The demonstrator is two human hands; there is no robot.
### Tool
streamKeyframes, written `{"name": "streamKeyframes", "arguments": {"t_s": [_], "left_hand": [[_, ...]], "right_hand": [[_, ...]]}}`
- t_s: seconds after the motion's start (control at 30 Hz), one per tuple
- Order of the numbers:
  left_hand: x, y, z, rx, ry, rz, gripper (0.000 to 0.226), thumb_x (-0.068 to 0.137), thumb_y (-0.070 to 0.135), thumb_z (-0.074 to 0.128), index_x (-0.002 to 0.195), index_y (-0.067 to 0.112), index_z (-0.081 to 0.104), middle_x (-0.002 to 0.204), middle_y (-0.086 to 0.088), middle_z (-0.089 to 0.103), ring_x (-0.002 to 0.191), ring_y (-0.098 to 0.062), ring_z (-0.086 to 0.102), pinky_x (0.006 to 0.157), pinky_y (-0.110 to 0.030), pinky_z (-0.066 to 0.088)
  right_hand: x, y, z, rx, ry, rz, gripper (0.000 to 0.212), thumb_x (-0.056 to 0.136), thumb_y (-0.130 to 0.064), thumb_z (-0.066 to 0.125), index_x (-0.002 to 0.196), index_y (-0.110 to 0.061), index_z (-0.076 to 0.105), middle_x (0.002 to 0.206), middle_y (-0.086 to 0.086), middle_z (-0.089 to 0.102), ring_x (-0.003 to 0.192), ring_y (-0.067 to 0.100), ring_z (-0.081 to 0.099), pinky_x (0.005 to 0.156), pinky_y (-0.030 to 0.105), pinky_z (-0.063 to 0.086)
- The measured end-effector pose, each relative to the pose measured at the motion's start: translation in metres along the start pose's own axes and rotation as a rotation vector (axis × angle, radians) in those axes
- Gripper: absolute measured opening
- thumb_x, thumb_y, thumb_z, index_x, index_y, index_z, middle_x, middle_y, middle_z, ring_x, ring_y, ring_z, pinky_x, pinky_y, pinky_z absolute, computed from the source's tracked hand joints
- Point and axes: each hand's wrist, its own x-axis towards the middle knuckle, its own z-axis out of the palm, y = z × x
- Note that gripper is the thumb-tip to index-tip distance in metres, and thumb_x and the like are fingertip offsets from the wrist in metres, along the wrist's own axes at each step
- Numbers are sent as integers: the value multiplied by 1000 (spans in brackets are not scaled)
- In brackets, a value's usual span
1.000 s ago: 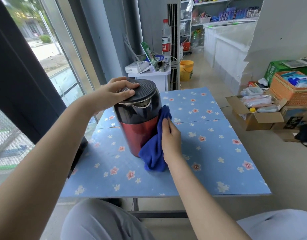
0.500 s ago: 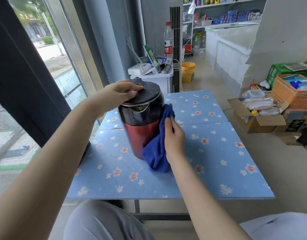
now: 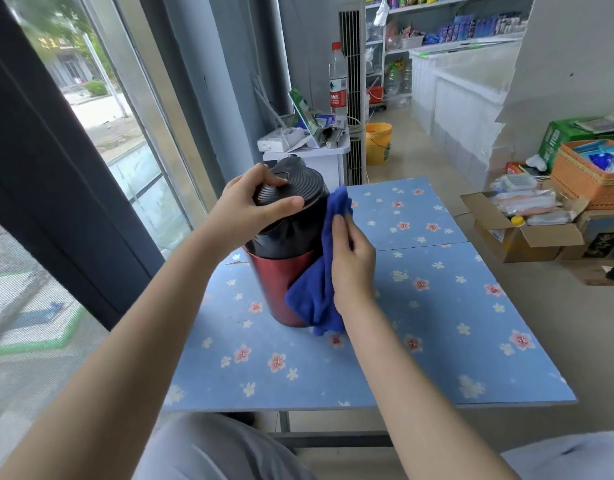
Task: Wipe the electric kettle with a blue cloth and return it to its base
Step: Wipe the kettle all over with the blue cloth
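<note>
Flowered table (image 3: 437, 341) lies open at lower right; my left hand (image 3: 253, 209) grips the kettle (image 3: 285, 271) lid, my right hand (image 3: 350, 261) presses the cloth (image 3: 312, 299), hiding its right side.

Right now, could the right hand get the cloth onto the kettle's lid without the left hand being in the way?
Only partly, it seems. The left hand covers the near half of the lid, holding it. The right hand presses the blue cloth on the kettle's right side, so only the lid's far right rim looks free.

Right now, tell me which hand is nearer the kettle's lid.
Left. The left hand grips the lid itself; the right hand presses the blue cloth lower, against the kettle's side.
</note>
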Motion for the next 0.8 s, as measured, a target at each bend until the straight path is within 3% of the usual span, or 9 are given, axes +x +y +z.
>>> {"name": "streamKeyframes", "arguments": {"t_s": [0.03,0.1,0.2,0.3,0.4,0.5,0.6,0.7,0.8], "left_hand": [[1,-3,-1,-31,-7,8,45,58,68,75,93,42,63,130,7,55,133,-17,45,111,-44,40],[5,-10,-3,-39,8,33,39,58,67,76,88,45,63,133,10,55,138,-16,41,114,-46,36],[10,-16,-7,-59,12,58,45,56,76,77,85,43,65,134,11,58,140,-15,42,115,-48,35],[15,-20,-10,-132,-56,77,47,53,76,79,80,41,65,135,5,60,137,-9,47,114,-49,37],[20,-19,-13,-39,-89,90,45,56,79,76,81,44,63,133,16,62,139,-11,43,116,-53,31],[23,-14,-15,-39,-139,88,32,62,69,76,79,46,63,135,9,60,133,-7,50,115,-47,36],[22,-9,-19,-34,-195,89,31,59,64,76,78,45,62,129,8,62,127,-10,56,112,-44,41],[21,-8,-22,-88,-240,51,31,57,59,79,79,42,64,136,8,58,130,-7,53,114,-44,39],[19,-10,-18,-198,-212,56,25,58,51,81,74,39,66,139,6,57,131,-4,52,114,-44,40]], "right_hand": [[5,-9,4,3,-20,-34,36,97,-33,53,131,-23,59,126,-19,59,113,-11,52,100,11,38],[6,-8,7,3,-33,-51,35,97,-32,54,130,-24,60,126,-17,60,116,-5,54,99,12,39],[-13,29,-6,-16,16,105,37,98,-30,52,132,-18,58,135,-5,59,127,10,51,99,16,36],[-27,47,-13,-6,0,226,40,98,-33,50,135,-17,55,140,-3,55,131,11,48,100,18,34],[-5,11,0,18,23,69,38,97,-32,54,131,-17,59,134,-5,60,125,8,52,104,22,40],[8,-15,12,8,-22,-79,35,96,-30,55,130,-22,60,129,-10,62,121,1,53,100,15,41],[-6,20,-1,-18,14,80,36,98,-32,51,131,-20,59,134,-3,61,125,10,52,104,22,39],[-23,51,-11,-48,27,261,41,99,-35,47,135,-16,55,141,0,55,130,13,48,104,21,33],[5,19,2,-1,37,112,35,97,-35,51,118,-11,67,123,1,67,114,9,58,104,30,43]]}}
